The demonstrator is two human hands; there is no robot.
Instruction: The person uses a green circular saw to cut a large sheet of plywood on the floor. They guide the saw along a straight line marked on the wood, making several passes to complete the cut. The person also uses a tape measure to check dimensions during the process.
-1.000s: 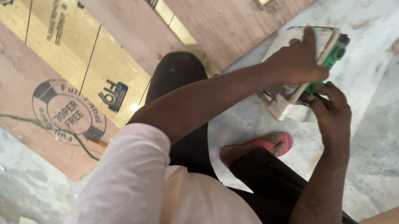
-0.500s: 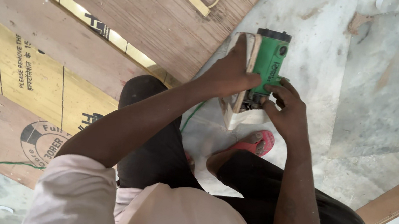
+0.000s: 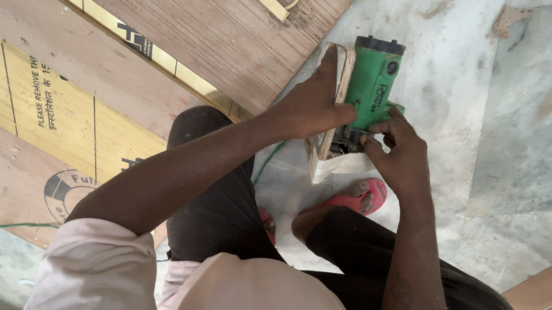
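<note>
Left grip (image 3: 310,110) clamped on wooden piece (image 3: 334,106), right grip (image 3: 397,153) closed on green power tool (image 3: 373,82) beside it

Pale pink short-sleeved shirt (image 3: 250,301), black trousers (image 3: 226,212), pink sandal (image 3: 355,199)

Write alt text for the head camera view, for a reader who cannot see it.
A crouching person's left hand grips a small wooden piece while the right hand holds a green power tool against it, above a pale stone floor. Large plywood sheets lie to the left, and a foot in a red sandal shows below the hands.
</note>
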